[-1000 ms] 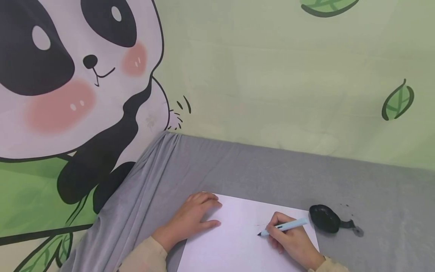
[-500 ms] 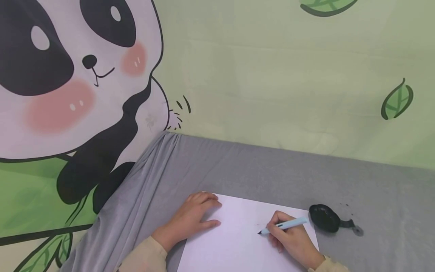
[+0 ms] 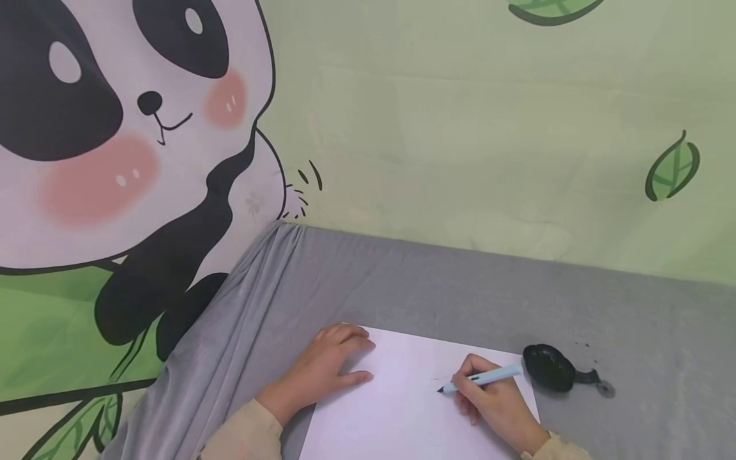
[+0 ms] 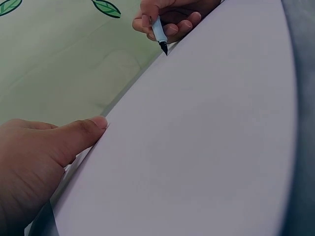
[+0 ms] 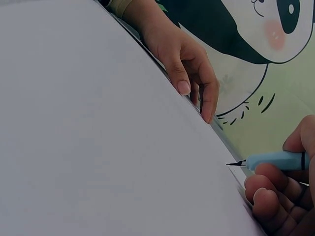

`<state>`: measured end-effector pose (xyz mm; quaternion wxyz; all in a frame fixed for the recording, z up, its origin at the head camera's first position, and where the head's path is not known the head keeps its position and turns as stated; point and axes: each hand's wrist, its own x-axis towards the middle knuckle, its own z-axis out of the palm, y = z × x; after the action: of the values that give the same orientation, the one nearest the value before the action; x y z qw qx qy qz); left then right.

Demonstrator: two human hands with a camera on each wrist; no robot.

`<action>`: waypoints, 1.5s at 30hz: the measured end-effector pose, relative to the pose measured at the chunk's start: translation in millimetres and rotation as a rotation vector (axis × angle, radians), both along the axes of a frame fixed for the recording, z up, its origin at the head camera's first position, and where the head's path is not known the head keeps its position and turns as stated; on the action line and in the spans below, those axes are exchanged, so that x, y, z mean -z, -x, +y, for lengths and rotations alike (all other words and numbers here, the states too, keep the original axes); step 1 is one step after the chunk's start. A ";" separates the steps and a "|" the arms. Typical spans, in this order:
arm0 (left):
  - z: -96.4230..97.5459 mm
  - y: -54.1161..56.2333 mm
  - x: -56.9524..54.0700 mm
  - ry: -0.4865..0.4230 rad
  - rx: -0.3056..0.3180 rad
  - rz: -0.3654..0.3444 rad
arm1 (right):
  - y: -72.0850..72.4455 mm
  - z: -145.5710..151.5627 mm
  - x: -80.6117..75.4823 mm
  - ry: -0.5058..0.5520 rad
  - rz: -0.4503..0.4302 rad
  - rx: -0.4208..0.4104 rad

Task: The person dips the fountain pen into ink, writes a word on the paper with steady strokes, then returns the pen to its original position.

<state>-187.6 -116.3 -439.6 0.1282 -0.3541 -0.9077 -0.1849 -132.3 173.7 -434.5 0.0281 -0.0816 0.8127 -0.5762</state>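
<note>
Right hand [image 3: 496, 404] grips slim pale-blue pen [image 3: 493, 375]; smooth white paper [image 3: 385, 412] beneath.

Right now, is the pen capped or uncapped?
Uncapped. The pen, held in the right hand, points a bare dark tip toward the paper in both wrist views.

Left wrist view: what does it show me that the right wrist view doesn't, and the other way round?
Left wrist only: two printed leaves on the pale green wall.
Right wrist only: part of the printed panda.
Both: the white paper, the left hand at its edge, and the right hand gripping the light-blue pen.
</note>
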 end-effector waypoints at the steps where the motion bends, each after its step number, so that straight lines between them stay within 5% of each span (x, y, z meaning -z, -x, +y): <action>1: 0.0 -0.1 -0.1 -0.002 0.001 0.002 | -0.1 -0.1 0.1 0.002 0.002 0.004; 24: -0.2 0.0 0.1 -0.002 0.004 0.023 | -0.1 0.5 3.4 0.071 0.042 0.017; 45: -0.1 -0.5 -1.2 -0.008 0.000 -0.012 | 1.1 -1.4 1.1 0.061 0.002 0.115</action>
<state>-187.1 -116.3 -438.5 0.1241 -0.3526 -0.9077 -0.1908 -133.4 172.3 -435.6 -0.0084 -0.0360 0.7980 -0.6015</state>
